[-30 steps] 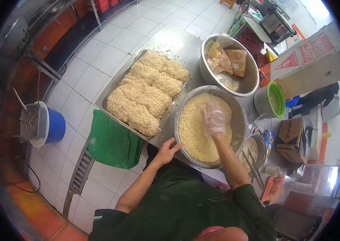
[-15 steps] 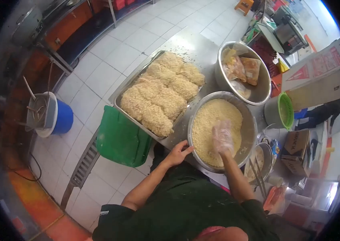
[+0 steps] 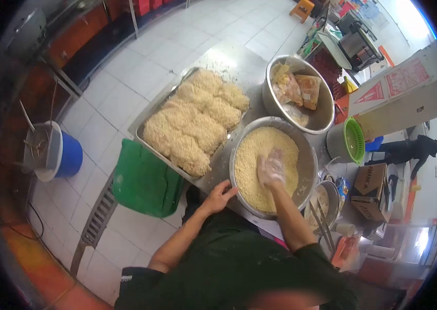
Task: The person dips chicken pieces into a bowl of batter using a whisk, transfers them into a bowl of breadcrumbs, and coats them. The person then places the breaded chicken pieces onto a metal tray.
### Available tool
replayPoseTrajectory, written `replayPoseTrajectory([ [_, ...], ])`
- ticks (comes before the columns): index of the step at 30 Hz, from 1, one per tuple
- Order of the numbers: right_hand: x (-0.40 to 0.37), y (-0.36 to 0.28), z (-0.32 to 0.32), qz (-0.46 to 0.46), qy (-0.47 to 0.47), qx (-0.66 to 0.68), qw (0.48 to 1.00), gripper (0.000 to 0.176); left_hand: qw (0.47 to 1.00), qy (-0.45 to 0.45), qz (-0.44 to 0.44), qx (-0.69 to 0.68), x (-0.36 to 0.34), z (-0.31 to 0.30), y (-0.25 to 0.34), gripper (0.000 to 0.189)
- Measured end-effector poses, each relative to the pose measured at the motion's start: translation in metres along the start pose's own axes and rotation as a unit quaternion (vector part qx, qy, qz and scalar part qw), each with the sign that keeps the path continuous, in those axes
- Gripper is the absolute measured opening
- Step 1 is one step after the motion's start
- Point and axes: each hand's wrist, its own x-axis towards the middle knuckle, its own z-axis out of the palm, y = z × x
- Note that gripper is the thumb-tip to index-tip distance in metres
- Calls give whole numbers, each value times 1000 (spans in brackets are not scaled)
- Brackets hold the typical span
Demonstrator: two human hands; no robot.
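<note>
My right hand (image 3: 271,169), in a clear plastic glove, lies palm down in the pale yellow crumbs (image 3: 252,181), its fingers stretched and partly sunk in them. The crumbs fill a large metal bowl (image 3: 310,178). At the bowl's near left edge, my bare left hand (image 3: 217,199) holds the rim, thumb against it and the other fingers partly hidden. Left of the bowl, a metal tray (image 3: 169,166) is heaped with crumb-coated pieces (image 3: 192,121), packed close together; what is under the coating cannot be seen.
Bagged food (image 3: 306,90) sits in a second metal bowl (image 3: 327,126) behind. A green basket (image 3: 354,139), a small bowl with tongs (image 3: 322,222) and a cardboard box (image 3: 371,191) stand right. On the left are a green bin (image 3: 146,178) and blue bucket (image 3: 69,154). A person (image 3: 407,152) bends far right.
The whole view has shifted, so the bowls and tray appear further left. My right hand stays in the crumbs with its fingers slightly changed, and my left hand stays at the rim.
</note>
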Motion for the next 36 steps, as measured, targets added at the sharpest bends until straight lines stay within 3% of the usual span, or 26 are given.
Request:
replayPoseTrajectory([
  [1,-1,-1,-14,5,6,5,1000,60,1000,-4,4,7,-2,-2,7,32],
  [3,-4,9,-55,11,-157,52,986,56,1000,5,-19,-9,-6,-1,18,32],
  [4,6,5,-69,3,-151,45,988,56,999,12,8,-48,-6,2,15,32],
  [6,6,-2,-83,204,-225,161,939,67,998,-18,-11,-56,-5,1,8,36],
  [7,8,11,-65,204,-224,163,939,67,997,-51,-22,-49,-2,-3,9,41],
  [9,25,57,-11,-4,-247,353,903,37,997,-43,-27,-56,-4,-4,15,42],
  [10,29,67,-9,-5,-243,354,903,37,997,-48,-29,-54,-3,-5,12,43],
  [12,35,80,-9,-237,-202,256,915,35,997,-50,-29,-54,-2,-4,12,44],
  [13,34,70,-25,-240,-204,255,914,35,998,-45,-34,-37,-4,-5,15,45],
  [15,31,50,-69,5,-288,193,938,32,999,-34,-36,-23,-6,-8,26,46],
  [16,27,39,-89,0,-289,191,938,32,997,-44,-53,23,-10,-11,32,46],
  [18,22,25,-117,81,-223,487,841,30,994,-52,-71,66,-16,-18,31,47],
  [21,26,32,-120,71,-165,530,829,29,996,-61,-49,42,-30,-31,2,46],
  [23,32,45,-108,80,-172,500,845,31,994,-85,-55,-27,-42,-47,-20,45],
  [25,35,39,-124,122,-236,482,835,35,992,-83,-63,-68,-58,-63,-31,44],
  [28,41,36,-128,112,-229,514,819,41,988,-21,-104,-116,-88,-86,-45,44],
  [29,45,31,-129,106,-237,512,819,41,982,41,-150,-107,-99,-94,-54,43],
  [31,55,6,-142,41,-255,541,800,47,968,120,-196,-102,-117,-104,-74,42],
  [33,63,-33,-151,-2,-266,563,783,36,941,175,-255,-139,-138,-114,-97,43],
  [35,81,-65,-144,-100,-328,589,732,39,929,216,-264,-142,-154,-117,-115,44],
  [36,93,-80,-134,-132,-343,514,775,44,917,235,-289,-143,-161,-115,-119,43],
])
